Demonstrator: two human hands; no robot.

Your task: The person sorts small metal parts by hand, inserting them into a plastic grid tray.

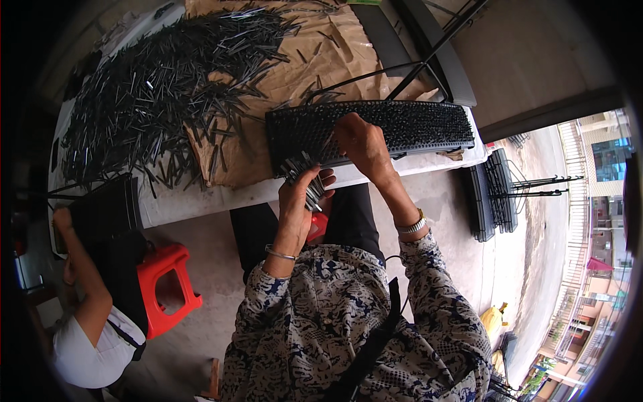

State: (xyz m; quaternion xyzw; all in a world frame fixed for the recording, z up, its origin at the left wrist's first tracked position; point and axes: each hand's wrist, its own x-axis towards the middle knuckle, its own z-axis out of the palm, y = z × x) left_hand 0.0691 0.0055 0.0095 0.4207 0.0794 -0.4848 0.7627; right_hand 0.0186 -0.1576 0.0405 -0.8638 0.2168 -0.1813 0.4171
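My left hand (295,204) is closed around a bundle of short thin black strips (299,166), whose ends stick out above and below the fingers. It is just in front of the table edge, below the long black perforated panel (295,137). Rows of small black pieces stand up from the panel's middle and right, while its left part shows bare holes. Over the panel's left-middle, my right hand (365,149) has thumb and fingers pinched together at the surface. Whatever is between those fingertips is too small to make out.
A large heap of black strips (161,87) covers the table's left on brown paper (321,57). Thin black rods (402,80) rise behind the panel. A person in a white top (100,348) works at left near a red stool (164,288). Black panels (492,194) stand at right.
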